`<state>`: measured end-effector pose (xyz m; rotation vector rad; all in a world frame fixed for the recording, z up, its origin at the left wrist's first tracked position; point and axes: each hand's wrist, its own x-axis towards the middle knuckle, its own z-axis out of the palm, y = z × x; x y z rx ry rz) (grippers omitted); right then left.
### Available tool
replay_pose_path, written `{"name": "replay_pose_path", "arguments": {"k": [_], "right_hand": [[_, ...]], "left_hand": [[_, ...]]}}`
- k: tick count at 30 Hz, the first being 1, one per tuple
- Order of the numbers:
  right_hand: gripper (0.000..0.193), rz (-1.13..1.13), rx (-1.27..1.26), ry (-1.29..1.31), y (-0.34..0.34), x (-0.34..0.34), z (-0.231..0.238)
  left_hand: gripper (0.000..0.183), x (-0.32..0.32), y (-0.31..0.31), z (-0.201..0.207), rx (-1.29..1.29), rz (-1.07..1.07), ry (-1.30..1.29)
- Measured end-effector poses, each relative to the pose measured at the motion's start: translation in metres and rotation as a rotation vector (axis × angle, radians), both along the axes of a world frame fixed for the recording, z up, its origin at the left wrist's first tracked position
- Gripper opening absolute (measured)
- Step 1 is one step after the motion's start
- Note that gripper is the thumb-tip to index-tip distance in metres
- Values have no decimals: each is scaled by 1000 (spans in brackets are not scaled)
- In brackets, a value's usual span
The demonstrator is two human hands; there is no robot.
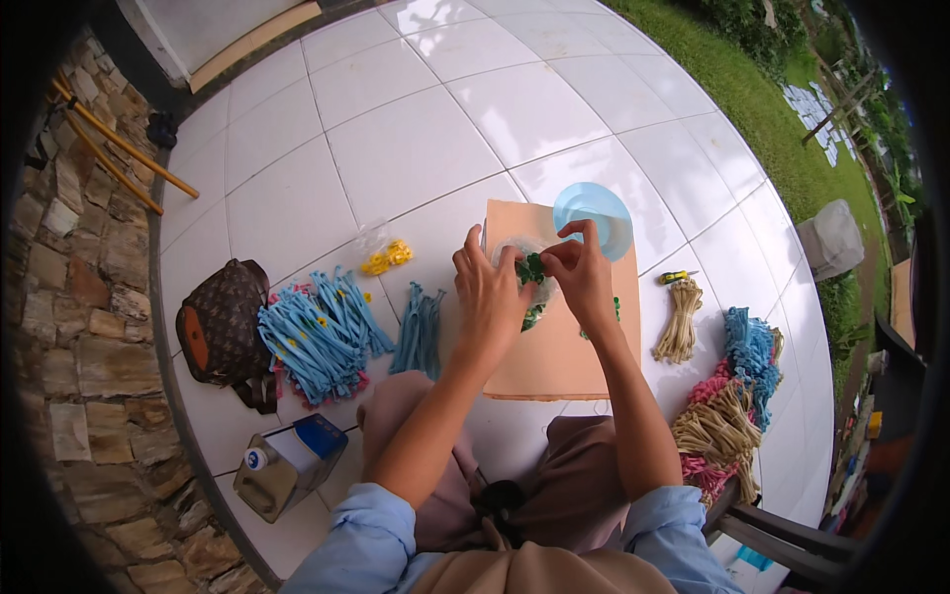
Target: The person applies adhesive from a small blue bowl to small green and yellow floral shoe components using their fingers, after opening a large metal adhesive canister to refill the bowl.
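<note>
A small clear plastic bag [509,246] with dark green pieces [532,315] inside lies over a peach-coloured cardboard sheet [544,371] in front of me. My left hand [493,297] holds the bag's left side between thumb and forefinger, its other fingers raised. From the right, my right hand [582,272] pinches at a dark green piece [530,266] by the bag's mouth. What these pieces are exactly is too small to tell. A few more green bits [617,308] rest on the cardboard, partly behind my right wrist.
A light blue bowl [621,213] sits at the cardboard's far right corner. Bundles of blue strands [322,322], a bag of yellow pieces [387,257], a brown backpack [220,317] and a metal can [287,470] stand left. Right are a beige bundle [678,322], a screwdriver [677,277] and coloured bundles [722,421].
</note>
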<state>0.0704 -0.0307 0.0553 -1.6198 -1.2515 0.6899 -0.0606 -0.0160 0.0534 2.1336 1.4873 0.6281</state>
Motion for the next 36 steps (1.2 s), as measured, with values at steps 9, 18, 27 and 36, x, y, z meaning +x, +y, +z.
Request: {"name": "replay_pose_path", "arguments": {"k": [9, 18, 27, 36], "right_hand": [[32, -1, -2, 212, -24, 8, 24], [39, 95, 31, 420, -45, 20, 43], [36, 85, 47, 481, -58, 27, 45], [32, -33, 38, 254, -58, 42, 29]], "left_hand": [[27, 1, -1, 15, 99, -195, -510], [15, -3, -2, 34, -347, -275, -815], [10, 5, -6, 30, -459, -322, -856], [6, 6, 1, 21, -296, -198, -822]]}}
